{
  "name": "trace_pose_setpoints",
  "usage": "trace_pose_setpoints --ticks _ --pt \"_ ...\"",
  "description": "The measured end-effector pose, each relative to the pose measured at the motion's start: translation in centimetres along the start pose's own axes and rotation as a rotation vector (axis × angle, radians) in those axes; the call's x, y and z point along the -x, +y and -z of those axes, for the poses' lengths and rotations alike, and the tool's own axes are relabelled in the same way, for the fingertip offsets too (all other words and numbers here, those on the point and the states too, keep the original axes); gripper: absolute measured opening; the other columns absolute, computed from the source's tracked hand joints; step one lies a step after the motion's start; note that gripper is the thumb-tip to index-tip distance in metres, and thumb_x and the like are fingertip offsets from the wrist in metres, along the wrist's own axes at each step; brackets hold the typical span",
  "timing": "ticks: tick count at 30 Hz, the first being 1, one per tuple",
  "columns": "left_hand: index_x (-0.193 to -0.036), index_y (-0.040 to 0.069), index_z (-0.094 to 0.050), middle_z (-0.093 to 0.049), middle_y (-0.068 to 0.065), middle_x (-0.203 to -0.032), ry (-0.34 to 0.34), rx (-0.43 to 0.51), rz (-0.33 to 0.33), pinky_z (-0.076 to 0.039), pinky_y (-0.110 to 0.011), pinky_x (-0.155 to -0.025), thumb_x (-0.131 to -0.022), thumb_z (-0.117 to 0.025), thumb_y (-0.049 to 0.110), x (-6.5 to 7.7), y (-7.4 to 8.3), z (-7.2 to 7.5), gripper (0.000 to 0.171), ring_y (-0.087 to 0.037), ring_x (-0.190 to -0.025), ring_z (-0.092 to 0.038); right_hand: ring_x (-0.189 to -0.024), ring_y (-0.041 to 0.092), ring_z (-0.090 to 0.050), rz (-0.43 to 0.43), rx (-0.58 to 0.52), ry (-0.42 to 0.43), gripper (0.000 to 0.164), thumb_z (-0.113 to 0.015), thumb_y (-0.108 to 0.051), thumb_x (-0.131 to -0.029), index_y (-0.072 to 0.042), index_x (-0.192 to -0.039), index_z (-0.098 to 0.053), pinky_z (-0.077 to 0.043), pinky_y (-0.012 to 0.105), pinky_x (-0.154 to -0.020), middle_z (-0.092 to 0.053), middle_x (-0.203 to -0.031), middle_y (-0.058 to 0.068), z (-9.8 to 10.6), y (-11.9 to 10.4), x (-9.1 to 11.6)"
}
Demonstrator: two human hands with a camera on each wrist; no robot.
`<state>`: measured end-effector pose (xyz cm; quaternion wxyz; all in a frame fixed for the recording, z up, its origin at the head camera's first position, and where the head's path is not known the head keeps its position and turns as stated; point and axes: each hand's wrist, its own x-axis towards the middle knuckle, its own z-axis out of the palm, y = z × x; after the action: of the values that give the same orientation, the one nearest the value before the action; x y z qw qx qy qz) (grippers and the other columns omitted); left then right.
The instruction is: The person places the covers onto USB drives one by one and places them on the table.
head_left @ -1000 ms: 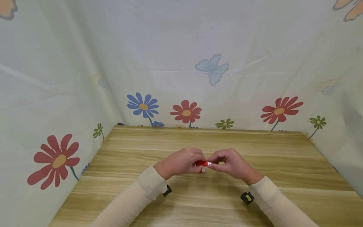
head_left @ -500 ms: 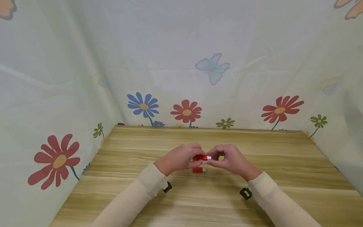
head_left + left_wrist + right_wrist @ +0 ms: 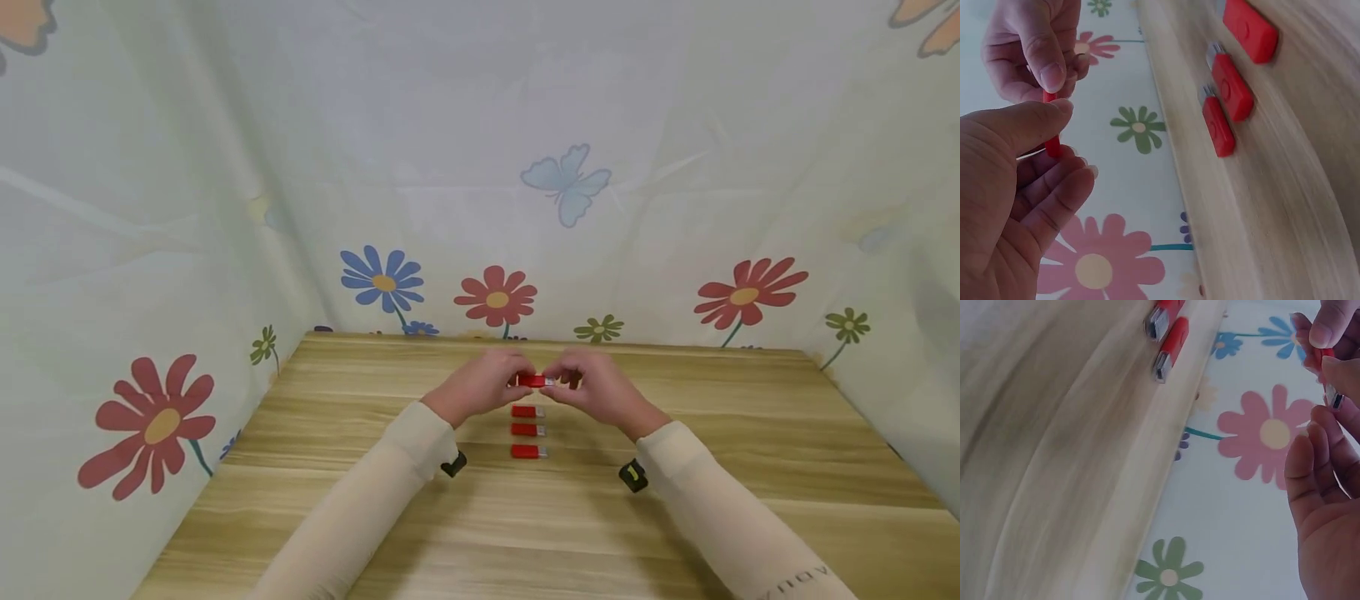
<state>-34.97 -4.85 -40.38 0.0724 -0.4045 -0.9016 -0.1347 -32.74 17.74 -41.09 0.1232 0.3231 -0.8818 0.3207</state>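
Note:
A red USB flash drive is held level above the table between both hands. My left hand pinches its red body between thumb and fingers. At the metal connector end, my right hand pinches the drive with thumb and fingertips. Nearer to me, three more red flash drives lie in a column on the wood: a far one, a middle one and a near one. Their metal connectors point right. In the left wrist view, my left thumb and fingers cover much of the held drive.
The wood-grain table ends at a white cloth backdrop printed with flowers and butterflies. More of this cloth hangs along both sides. A small black device sits below the right wrist, and another below the left.
Both hands have moved away from me, toward the back of the table, with the flash drive between them. The column of drives, earlier mostly covered by the hands, now shows fully.

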Motion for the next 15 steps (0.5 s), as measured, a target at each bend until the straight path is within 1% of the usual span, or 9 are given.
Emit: trace_pose_setpoints --ticks 3,6,11,15 --pt "-0.113 0.016 -0.076 -0.068 0.003 -0.103 -0.031 0.013 0.043 -0.055 -0.020 -0.082 -0.092 -0.077 0.027 -0.8 -0.8 -0.8 0.024 -0.011 -0.089 -0.062 -0.074 0.009 -0.059 -0.022 0.037 -0.007 0.013 -0.083 -0.022 -0.087 -0.015 -0.098 -0.080 -0.055 0.027 -0.067 -0.070 -0.087 -0.006 -0.4 0.9 -0.6" --pt "-0.112 0.015 -0.076 -0.068 0.003 -0.103 -0.056 0.034 0.073 -0.055 -0.022 -0.083 -0.092 -0.077 0.025 -1.4 -1.5 -1.4 0.022 -0.012 -0.089 -0.062 -0.075 0.009 -0.059 -0.056 0.052 -0.044 0.012 -0.083 -0.022 -0.087 -0.016 -0.097 -0.080 -0.053 0.025 -0.068 -0.071 -0.086 -0.006 -1.0 1.8 -1.2" --pt "-0.108 0.014 -0.077 -0.069 0.002 -0.101 -0.087 0.028 0.107 -0.055 -0.025 -0.083 -0.092 -0.077 0.023 -2.0 -2.4 -2.4 0.018 -0.013 -0.088 -0.060 -0.075 0.010 -0.061 -0.106 0.020 -0.133 0.008 -0.082 -0.019 -0.087 -0.015 -0.094 -0.080 -0.053 0.027 -0.068 -0.073 -0.086 -0.004 -1.9 2.8 -2.1" --pt "-0.108 0.016 -0.076 -0.069 0.004 -0.099 -0.120 0.030 0.158 -0.055 -0.024 -0.085 -0.093 -0.077 0.024 -2.5 -3.1 -3.5 0.017 -0.013 -0.089 -0.059 -0.077 0.013 -0.062 -0.166 0.000 -0.195 0.009 -0.081 -0.016 -0.088 -0.010 -0.094 -0.079 -0.055 0.030 -0.071 -0.074 -0.087 0.000 -2.5 3.4 -2.6"
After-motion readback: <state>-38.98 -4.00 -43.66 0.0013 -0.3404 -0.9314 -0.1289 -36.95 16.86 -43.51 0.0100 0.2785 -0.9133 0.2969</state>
